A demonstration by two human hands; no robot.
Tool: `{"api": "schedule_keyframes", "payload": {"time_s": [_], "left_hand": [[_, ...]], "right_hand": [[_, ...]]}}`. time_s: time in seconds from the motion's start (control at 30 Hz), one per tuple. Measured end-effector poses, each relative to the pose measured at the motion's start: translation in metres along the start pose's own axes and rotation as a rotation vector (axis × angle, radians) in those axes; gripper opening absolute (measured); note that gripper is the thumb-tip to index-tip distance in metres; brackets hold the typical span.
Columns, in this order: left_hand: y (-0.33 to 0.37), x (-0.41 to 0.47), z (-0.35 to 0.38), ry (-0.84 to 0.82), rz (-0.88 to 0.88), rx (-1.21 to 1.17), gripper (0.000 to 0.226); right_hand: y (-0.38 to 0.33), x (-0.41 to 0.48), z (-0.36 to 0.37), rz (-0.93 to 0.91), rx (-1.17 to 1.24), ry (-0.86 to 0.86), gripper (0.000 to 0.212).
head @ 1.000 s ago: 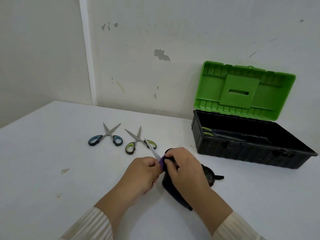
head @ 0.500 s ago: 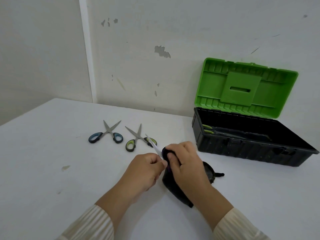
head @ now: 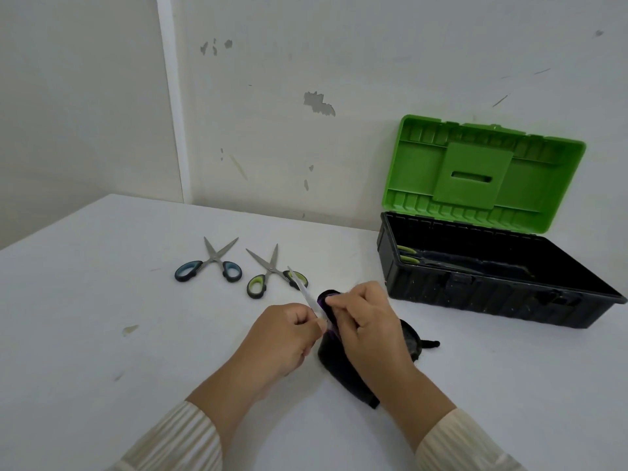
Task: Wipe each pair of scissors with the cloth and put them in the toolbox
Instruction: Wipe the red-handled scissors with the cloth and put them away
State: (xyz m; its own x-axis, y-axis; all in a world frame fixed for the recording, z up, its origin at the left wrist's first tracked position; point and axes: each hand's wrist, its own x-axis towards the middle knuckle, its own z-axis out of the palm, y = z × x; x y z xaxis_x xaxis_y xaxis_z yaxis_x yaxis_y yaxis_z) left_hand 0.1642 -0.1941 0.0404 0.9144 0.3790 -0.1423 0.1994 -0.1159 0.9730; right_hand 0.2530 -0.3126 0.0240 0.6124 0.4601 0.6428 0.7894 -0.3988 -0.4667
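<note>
Scissors (head: pixel 305 289), stiff, light and sharp-bladed, seem safest held by the handles; left hand (head: pixel 285 334) grips them, right hand (head: pixel 368 326) pinches soft cloth (head: pixel 343 373) against them.

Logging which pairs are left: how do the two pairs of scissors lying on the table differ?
The blue-handled scissors have teal grip inserts; the green-handled scissors have lime ones. The blue-handled scissors lie further left, fully visible; the green-handled scissors sit nearer the left hand, one handle partly hidden behind the held blade. Both lie flat on the table, blades open, untouched.
</note>
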Motion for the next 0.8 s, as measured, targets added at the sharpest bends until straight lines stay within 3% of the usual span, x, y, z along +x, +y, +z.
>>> {"api": "schedule_keyframes", "payload": {"time_s": [0.17, 0.23, 0.3, 0.43, 0.5, 0.6, 0.67, 0.73, 0.8], "left_hand": [[0.002, 0.0, -0.006, -0.045, -0.017, -0.006, 0.03], [0.002, 0.003, -0.008, -0.022, -0.033, -0.028, 0.031], [0.002, 0.005, -0.009, -0.004, -0.054, -0.038, 0.029], [0.002, 0.002, -0.006, -0.014, -0.052, -0.054, 0.023], [0.002, 0.0, -0.006, -0.009, -0.023, -0.016, 0.027], [0.002, 0.0, -0.005, -0.03, -0.012, 0.012, 0.03], [0.001, 0.002, -0.006, -0.024, -0.036, -0.024, 0.029], [0.001, 0.005, -0.01, 0.003, -0.063, -0.078, 0.029], [0.001, 0.007, -0.015, 0.0, -0.067, -0.138, 0.027]], "right_hand": [[0.027, 0.02, -0.027, 0.289, 0.047, 0.234, 0.017], [0.026, 0.018, -0.037, 0.281, 0.054, 0.307, 0.016], [0.014, 0.012, -0.035, 0.131, 0.034, 0.227, 0.014], [-0.005, -0.002, -0.01, -0.157, -0.103, -0.128, 0.019], [0.001, 0.004, -0.006, -0.105, -0.054, -0.093, 0.017], [0.019, 0.018, -0.02, 0.179, 0.02, 0.093, 0.016], [0.025, 0.021, -0.032, 0.279, 0.013, 0.124, 0.017], [0.021, 0.018, -0.039, 0.236, 0.045, -0.007, 0.017], [0.009, 0.016, -0.04, 0.167, 0.047, -0.29, 0.017]]}}
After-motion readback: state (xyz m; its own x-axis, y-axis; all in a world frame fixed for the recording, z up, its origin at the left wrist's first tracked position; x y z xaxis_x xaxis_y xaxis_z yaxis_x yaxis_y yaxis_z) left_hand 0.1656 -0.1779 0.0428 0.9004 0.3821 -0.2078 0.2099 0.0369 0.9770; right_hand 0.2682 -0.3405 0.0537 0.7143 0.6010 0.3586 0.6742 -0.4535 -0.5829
